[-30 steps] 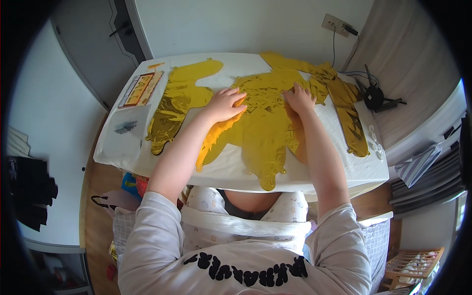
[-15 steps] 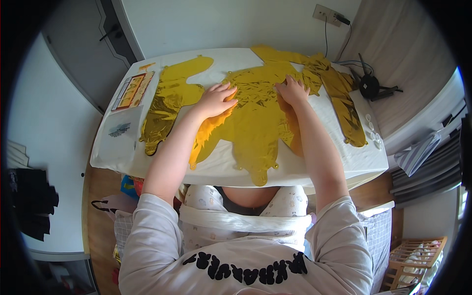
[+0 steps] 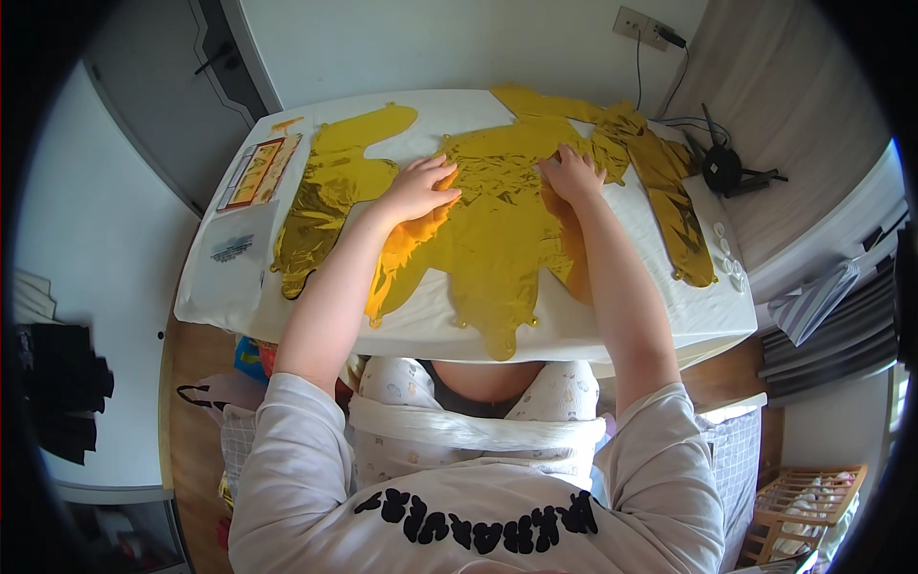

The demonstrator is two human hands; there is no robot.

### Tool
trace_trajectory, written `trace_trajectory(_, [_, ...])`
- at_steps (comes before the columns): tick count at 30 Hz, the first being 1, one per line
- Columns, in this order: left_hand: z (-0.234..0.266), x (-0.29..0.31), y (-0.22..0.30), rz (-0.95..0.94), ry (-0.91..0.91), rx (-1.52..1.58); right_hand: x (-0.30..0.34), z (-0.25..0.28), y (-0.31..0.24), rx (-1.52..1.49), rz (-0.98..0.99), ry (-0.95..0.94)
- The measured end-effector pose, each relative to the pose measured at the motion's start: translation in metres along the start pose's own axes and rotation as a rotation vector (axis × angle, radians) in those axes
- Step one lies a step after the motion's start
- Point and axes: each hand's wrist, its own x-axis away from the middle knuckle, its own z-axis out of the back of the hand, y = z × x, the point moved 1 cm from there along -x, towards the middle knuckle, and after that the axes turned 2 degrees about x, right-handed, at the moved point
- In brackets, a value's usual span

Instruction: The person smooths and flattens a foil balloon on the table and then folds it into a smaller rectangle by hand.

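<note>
A large flat gold foil balloon (image 3: 497, 239) lies spread over the middle of the white-covered table (image 3: 708, 311), with small tabs along its near edge. My left hand (image 3: 418, 188) rests on its left side, fingers spread. On the right side lies my right hand (image 3: 574, 175), fingers apart and slightly bent against the foil. Neither hand is wrapped round anything. Wrinkles cross the foil between them, and orange reflections show beside both forearms. Another flat gold foil piece (image 3: 330, 187) lies to the left. Crumpled gold foil (image 3: 660, 182) stretches along the far right.
A printed card packet (image 3: 260, 172) and a clear plastic bag (image 3: 225, 253) lie at the table's left. At the right edge sit a black router (image 3: 722, 170) with cables and several small white rings (image 3: 729, 256). A wall socket (image 3: 643, 27) holds a black plug.
Both hands stay on the foil in nearly the same places. The left hand has shifted very slightly left, and the view has moved a little.
</note>
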Motion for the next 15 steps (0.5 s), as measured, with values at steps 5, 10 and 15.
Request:
trace_trajectory(5, [-0.0002, -0.0006, 0.0005, 0.009, -0.005, -0.011, -0.002, -0.0022, 0.0015, 0.008, 0.003, 0.009])
trace_trajectory(10, [-0.0025, -0.002, -0.0025, 0.013, 0.002, -0.024, -0.0023, -0.003, 0.002, 0.002, 0.007, 0.023])
trace_trajectory(15, [-0.0025, -0.0019, -0.0041, 0.028, -0.005, -0.055, -0.0007, -0.001, -0.0008, 0.022, 0.006, -0.006])
